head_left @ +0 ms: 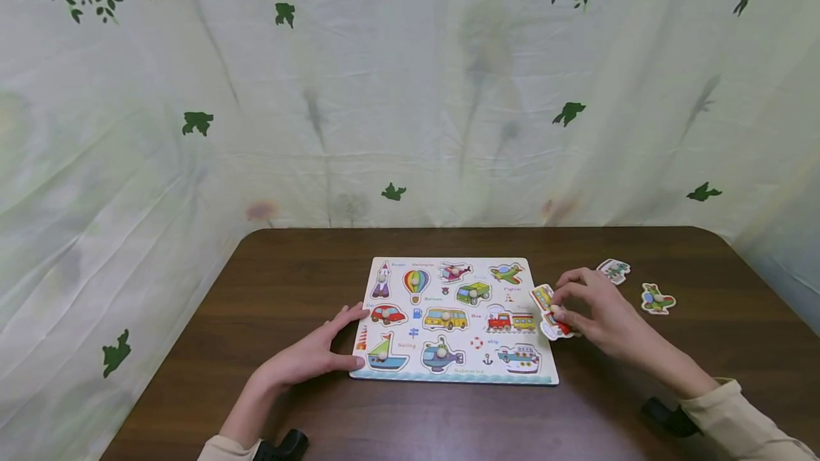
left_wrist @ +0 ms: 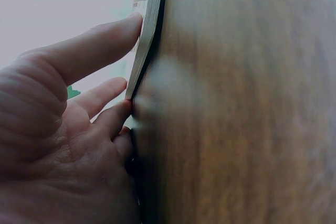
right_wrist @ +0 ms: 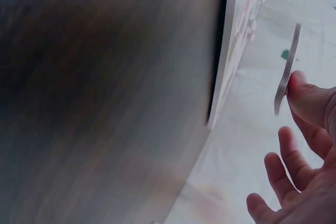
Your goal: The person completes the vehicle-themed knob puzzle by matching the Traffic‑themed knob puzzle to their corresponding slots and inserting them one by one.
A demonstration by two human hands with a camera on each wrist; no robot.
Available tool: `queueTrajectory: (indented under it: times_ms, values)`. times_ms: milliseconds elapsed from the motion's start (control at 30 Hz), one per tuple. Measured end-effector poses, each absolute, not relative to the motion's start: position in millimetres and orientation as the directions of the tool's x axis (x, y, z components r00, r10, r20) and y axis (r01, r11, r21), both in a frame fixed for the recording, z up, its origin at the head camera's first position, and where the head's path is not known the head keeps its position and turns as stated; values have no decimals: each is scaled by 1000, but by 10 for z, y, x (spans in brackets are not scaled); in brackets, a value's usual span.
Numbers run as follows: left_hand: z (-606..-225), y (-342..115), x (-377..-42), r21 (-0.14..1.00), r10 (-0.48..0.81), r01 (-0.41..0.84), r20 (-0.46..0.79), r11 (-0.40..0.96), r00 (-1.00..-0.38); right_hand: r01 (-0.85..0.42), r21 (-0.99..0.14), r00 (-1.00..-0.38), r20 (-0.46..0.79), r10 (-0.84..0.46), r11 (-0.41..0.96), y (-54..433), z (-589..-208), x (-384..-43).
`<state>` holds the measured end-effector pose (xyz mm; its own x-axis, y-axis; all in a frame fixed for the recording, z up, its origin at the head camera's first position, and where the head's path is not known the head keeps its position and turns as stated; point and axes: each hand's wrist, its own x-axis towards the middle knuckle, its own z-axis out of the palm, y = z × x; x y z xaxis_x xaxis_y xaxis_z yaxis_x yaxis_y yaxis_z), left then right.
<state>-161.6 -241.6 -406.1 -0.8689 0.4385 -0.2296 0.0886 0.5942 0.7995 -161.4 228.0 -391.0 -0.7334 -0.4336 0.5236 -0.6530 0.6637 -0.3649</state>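
A white vehicle puzzle board [head_left: 410, 336] lies flat on the brown table. My left hand [head_left: 314, 347] touches its left edge with the thumb and fingers fairly straight; the left wrist view shows the thumb [left_wrist: 105, 45] against the board's side. Just past the board's right edge, my right hand [head_left: 598, 308] pinches a red and yellow train puzzle piece [head_left: 543, 297], held tilted. Edge-on, that train piece [right_wrist: 287, 72] is a thin strip at the thumb in the right wrist view, with the other fingers spread apart. The board's train space [head_left: 510, 321] shows a printed train.
To the right of the board lie a green airplane piece [head_left: 658, 299] and a whitish piece [head_left: 613, 271], its picture unclear. Several knobbed pieces, such as the bus [head_left: 445, 319], sit in the board. A pale curtain [head_left: 410, 91] hangs behind the table [head_left: 307, 251].
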Motion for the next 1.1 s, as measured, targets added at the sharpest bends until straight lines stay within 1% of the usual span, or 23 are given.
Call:
queueTrajectory:
  times_ms: [233, 667, 967, 1100]
  values:
    - [-4057, -2411, -1612, 796, 434, 86, -232, 599, -871, -631, -356, -751, 502, -428, 690, 2205, -3931, -1627]
    - [-4050, -2410, -1609, 794, 441, 96, -227, 600, -868, -558, -405, -818, 414, -399, 724, 2058, -3998, -1687]
    - [-4047, -2410, -1610, 794, 438, 92, -230, 600, -869, -537, -354, -836, 348, -425, 766, 1938, -3989, -1717]
    - [-4054, -2409, -1611, 796, 439, 94, -227, 598, -869, -545, -316, -832, 319, -454, 776, 1884, -3982, -1709]
